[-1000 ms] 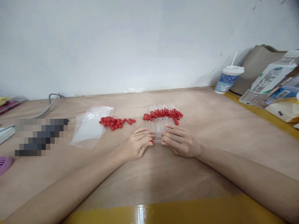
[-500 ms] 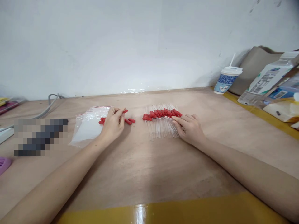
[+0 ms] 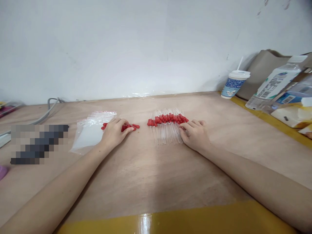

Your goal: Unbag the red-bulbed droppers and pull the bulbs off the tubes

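Note:
My left hand [image 3: 114,131] rests low over a small heap of red rubber bulbs [image 3: 136,126]. Its thumb and index finger curl around some of them, and the palm hides part of the heap. To the right lies a row of thin clear tubes [image 3: 165,135] side by side. Red bulbs [image 3: 168,118] form a band across their middle. At the right end of this row is my right hand [image 3: 196,135], thumb and index finger closed at a tube's edge; the fingertips partly cover what they grip.
Clear zip bags [image 3: 85,136] lie left of my left hand. Farther left are a blurred-out dark object [image 3: 40,146] and a grey cable [image 3: 48,112]. At the back right stand a paper cup [image 3: 234,86] with a straw, a plastic bottle [image 3: 275,81] and a grey bag [image 3: 258,70].
My left hand has come down from holding up one red bulb to the heap. My right hand stays by the row, its fingers drawn in slightly; the tube at its fingertips no longer shows clearly.

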Tool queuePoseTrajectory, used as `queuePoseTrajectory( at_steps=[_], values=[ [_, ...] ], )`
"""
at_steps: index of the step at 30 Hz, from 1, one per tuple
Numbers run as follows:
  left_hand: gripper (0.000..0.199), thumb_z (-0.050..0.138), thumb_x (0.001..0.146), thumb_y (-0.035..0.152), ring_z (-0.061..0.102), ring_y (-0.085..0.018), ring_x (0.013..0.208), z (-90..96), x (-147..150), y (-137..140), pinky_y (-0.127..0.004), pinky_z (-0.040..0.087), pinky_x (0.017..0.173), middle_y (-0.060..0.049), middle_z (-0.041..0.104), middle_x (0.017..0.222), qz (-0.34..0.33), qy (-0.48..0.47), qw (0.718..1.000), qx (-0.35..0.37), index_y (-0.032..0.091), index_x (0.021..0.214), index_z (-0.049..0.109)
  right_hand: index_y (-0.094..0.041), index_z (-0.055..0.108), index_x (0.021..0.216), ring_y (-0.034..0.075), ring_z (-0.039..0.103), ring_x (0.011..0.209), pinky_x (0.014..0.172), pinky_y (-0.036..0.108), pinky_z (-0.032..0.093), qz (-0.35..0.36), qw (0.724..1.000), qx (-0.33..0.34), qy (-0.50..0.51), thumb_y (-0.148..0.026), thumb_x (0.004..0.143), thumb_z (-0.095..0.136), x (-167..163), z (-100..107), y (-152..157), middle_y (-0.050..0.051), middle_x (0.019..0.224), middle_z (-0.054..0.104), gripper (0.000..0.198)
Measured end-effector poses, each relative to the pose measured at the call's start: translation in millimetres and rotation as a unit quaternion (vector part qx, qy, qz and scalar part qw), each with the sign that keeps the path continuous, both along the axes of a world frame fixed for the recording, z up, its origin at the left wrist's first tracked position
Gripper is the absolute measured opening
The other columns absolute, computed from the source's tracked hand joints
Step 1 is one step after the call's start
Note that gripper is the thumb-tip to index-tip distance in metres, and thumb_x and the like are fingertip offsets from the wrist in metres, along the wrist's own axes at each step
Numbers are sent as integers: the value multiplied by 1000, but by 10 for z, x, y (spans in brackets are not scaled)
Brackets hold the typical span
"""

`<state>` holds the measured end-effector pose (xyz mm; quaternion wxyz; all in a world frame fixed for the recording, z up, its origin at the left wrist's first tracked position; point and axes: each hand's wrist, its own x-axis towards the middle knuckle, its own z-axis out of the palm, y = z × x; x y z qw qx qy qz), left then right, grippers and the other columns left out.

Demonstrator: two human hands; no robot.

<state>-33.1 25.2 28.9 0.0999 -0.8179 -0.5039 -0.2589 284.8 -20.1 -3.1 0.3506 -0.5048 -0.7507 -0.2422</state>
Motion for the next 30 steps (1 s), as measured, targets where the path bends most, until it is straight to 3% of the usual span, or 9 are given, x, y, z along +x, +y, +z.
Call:
queuePoseTrajectory(
  at_steps=[6,14,18,22,30],
  values=[
    [34,59,74,53,52,-23,83,-14,-7,-8,-34,42,74,-5,59,82,19,16,999,41,20,82,60,-17,65,83,17,54,75,75,33,27,39,999,-25,3,-36,83,50,-30,1,-29,4,74,65,24],
    [21,55,80,40,52,-22,86,46,265,-102,-37,39,82,-4,59,83,-26,8,998,57,20,83,60,-17,65,88,19,54,80,80,36,27,62,996,-67,-14,-52,80,50,-42,45,-64,6,82,64,39],
    [26,56,79,43,51,-23,90,74,524,-31,-37,39,80,-6,58,86,-54,31,998,24,18,85,60,-18,66,87,19,54,80,80,36,27,59,996,-72,-7,-51,79,52,-33,49,-67,6,83,64,37],
    [30,54,79,47,50,-25,91,86,711,100,-39,39,80,-7,57,87,-36,50,998,-1,18,83,59,-18,65,88,18,54,78,79,35,27,72,995,-67,6,-48,80,52,-20,54,-71,5,80,65,33],
    [22,55,80,38,50,-25,91,8,804,184,-39,39,79,-7,57,85,-22,43,999,4,17,78,56,-18,65,84,16,53,76,80,35,27,78,996,-41,32,-39,83,52,-21,34,-26,3,77,65,24]
  ],
)
